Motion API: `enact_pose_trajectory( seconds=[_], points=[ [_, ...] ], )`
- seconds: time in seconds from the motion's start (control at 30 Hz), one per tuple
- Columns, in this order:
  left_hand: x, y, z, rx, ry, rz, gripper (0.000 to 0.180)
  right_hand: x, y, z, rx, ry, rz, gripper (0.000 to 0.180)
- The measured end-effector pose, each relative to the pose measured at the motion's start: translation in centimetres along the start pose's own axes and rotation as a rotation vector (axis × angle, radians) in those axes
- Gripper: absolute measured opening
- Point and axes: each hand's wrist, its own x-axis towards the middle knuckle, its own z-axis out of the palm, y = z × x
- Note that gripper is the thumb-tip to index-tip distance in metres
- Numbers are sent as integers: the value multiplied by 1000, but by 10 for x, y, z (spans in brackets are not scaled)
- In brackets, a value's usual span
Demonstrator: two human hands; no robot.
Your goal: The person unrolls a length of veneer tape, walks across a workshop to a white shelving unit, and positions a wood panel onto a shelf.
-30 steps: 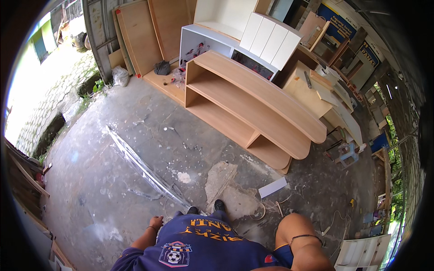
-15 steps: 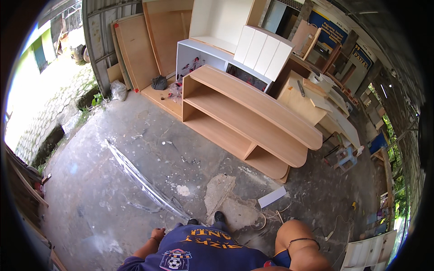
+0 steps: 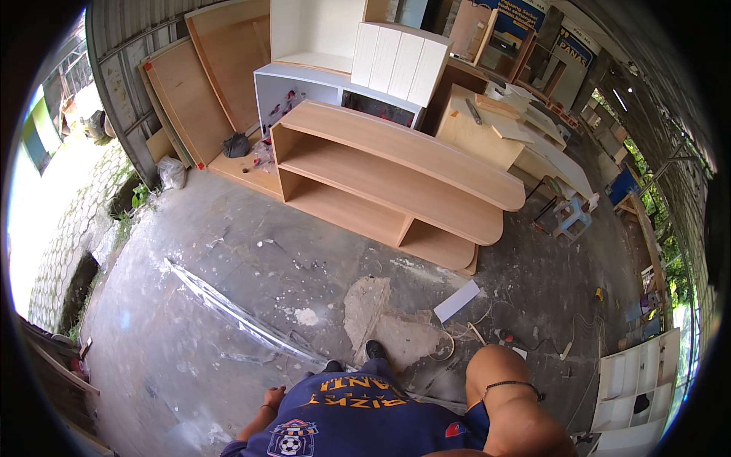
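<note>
My left hand hangs low at my left side, apart from any object; its fingers are too small and turned down to make out. At the lower right my right hand is bent in near my body, a dark bracelet at its wrist. The fingers of that hand are hidden from view. Ahead of me lies a long wood-coloured shelf unit with rounded ends at the right, its open compartments facing me. On the floor between it and me is a white rectangular board.
Clear plastic wrap stretches across the concrete floor. White cabinets and leaning wood panels stand behind the shelf unit. A light blue stool is at the right. Cords and a white shelf rack are at the lower right.
The whole scene has shifted left and slightly up as my view turns right. More of the white rack at the lower right shows. Both hands stay near my body.
</note>
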Motion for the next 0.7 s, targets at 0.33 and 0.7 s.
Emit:
enact_pose_trajectory(
  seconds=[0.33,0.7],
  points=[
    [20,0,-7,60,-28,27,47,-20,-13,-3,11,-206,256,17],
    [78,-59,-6,366,-166,124,46,-348,-182,8,-796,36,2334,12]
  ],
)
